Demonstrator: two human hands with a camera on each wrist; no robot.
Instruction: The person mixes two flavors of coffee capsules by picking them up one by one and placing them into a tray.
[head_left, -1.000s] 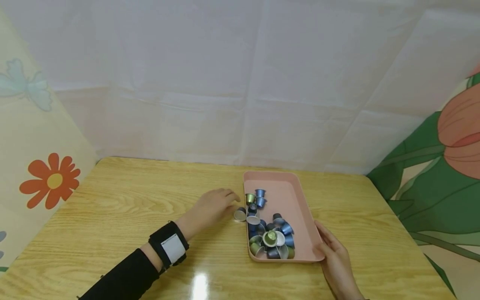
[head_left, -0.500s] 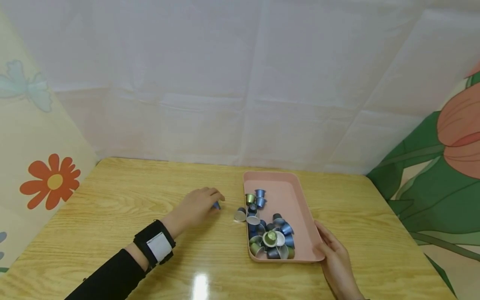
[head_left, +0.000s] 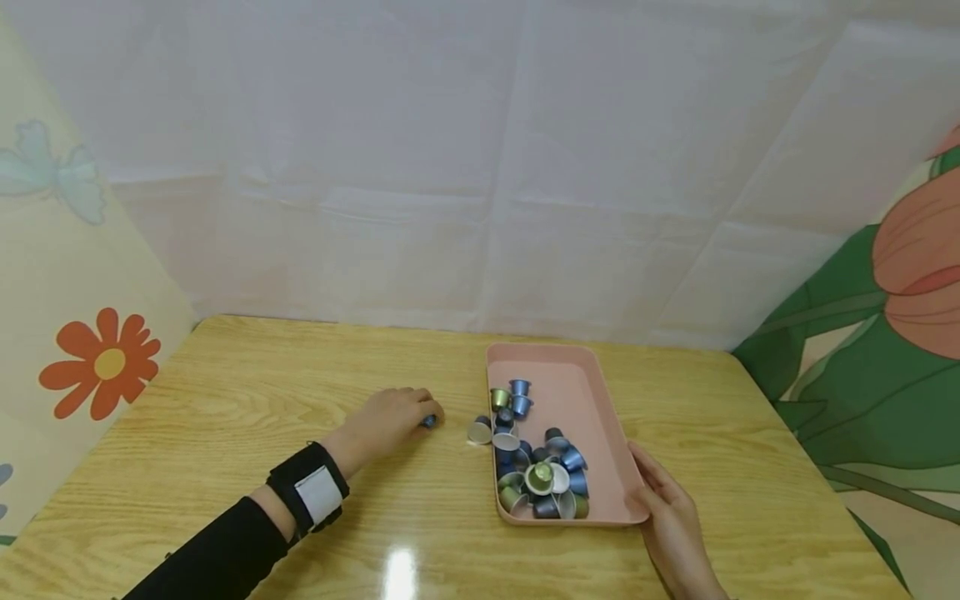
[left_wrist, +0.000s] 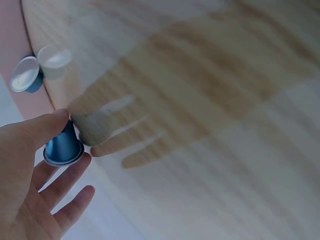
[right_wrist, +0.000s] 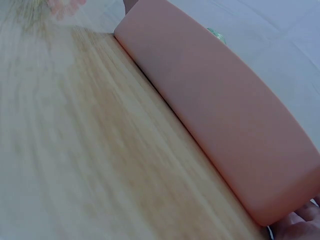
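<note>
My left hand (head_left: 390,421) is over the table, left of the tray. It pinches a blue coffee capsule (left_wrist: 65,145) between thumb and fingers, the rimmed end toward the lower side in the left wrist view. The right hand (head_left: 671,521) grips the lower right corner of a pink tray (head_left: 577,400), thumb at the rim; in the right wrist view only a few fingers (right_wrist: 300,225) show under that corner. Blue, green and dark capsules (head_left: 543,479) are heaped in the tray's near left part, with several more along its left wall. A pale-lidded capsule (head_left: 480,430) lies just outside that wall.
The wooden table (head_left: 285,392) runs back to a white cloth backdrop (head_left: 480,167). Patterned panels with a red flower (head_left: 109,362) and large tulips (head_left: 926,258) stand at either side. The tray's long outer wall (right_wrist: 215,110) rises from the table in the right wrist view.
My left hand has moved left from beside the tray, then slightly down, and a blue capsule now shows at its fingertips. The right hand and the tray stay where they were.
</note>
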